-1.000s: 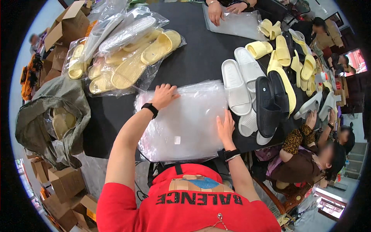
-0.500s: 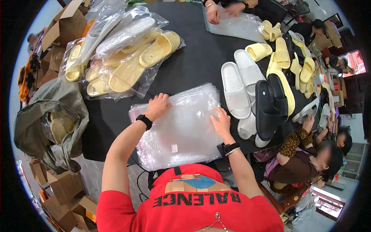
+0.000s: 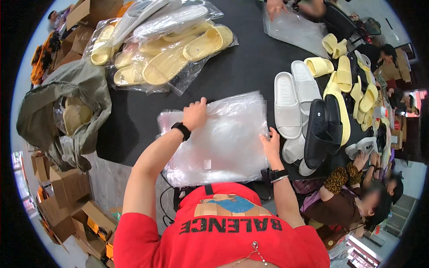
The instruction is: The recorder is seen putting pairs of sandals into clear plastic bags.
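Observation:
A stack of clear plastic bags (image 3: 223, 143) lies on the black table in front of me, with a small white label showing near its lower edge. My left hand (image 3: 195, 115) rests on the upper left part of the stack, its fingers slightly bent. At the right edge of the stack is my right hand (image 3: 271, 146), thumb and forefinger apart. Just right of that hand stand white slides (image 3: 287, 107) and black slides (image 3: 316, 134).
Bagged yellow slippers (image 3: 165, 67) and white ones are heaped at the far left of the black table (image 3: 241, 53). A grey-green sack (image 3: 91, 94) holds more. Yellow slippers (image 3: 344, 73) crowd the right. Other people work at the far side and right; cardboard boxes (image 3: 69, 185) stand at left.
The view has shifted, so the table's contents appear moved. My left hand has slid a little rightward across the bags. My right hand stays at their right edge.

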A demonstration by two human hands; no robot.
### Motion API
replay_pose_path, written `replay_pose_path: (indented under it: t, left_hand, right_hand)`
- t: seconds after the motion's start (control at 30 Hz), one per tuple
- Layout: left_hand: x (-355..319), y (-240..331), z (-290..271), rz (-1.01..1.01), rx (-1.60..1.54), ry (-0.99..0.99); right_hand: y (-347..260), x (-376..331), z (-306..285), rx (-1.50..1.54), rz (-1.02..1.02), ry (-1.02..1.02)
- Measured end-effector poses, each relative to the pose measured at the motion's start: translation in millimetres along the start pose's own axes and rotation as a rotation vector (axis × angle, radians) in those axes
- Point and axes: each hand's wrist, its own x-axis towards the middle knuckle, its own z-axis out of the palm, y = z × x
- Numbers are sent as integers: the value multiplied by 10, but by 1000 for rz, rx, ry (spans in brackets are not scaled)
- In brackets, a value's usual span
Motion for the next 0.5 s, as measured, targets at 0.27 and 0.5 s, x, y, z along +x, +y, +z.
replay_pose_path:
  t: [0.27,0.5]
  left_hand:
    - [-88,-65,-34,169,37,149]
    - [85,130,-686,359,-150,66]
  right_hand:
    - [180,157,-162,555,256,-534]
    - [4,16,-279,816,223,-583]
